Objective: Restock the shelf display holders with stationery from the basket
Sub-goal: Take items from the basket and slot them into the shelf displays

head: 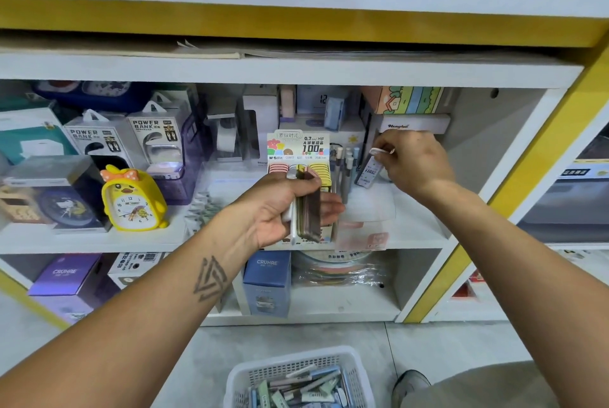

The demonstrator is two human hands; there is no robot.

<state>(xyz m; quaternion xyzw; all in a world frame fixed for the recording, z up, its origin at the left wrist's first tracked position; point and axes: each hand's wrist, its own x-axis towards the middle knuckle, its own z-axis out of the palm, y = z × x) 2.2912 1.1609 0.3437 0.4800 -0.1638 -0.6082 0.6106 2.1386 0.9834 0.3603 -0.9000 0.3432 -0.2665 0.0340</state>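
Observation:
My left hand (290, 206) is shut on a small stack of flat pencil-lead cases (308, 210), held in front of the cardboard lead display holder (298, 147) on the middle shelf. My right hand (415, 163) pinches one slim lead case (369, 172) by its white cap, tilted, above a clear plastic holder (365, 210) to the right of the cardboard display. Several pens (346, 163) stand between the two holders. On the floor below stands a white basket (356, 364) holding several pastel stationery pieces.
A yellow duck alarm clock (131, 200) and power bank boxes (155, 137) stand on the shelf at the left. Purple and blue CRUHRE boxes (267, 282) fill the lower shelf. A shoe (408, 381) is beside the basket. A yellow frame post (514, 183) bounds the shelf's right side.

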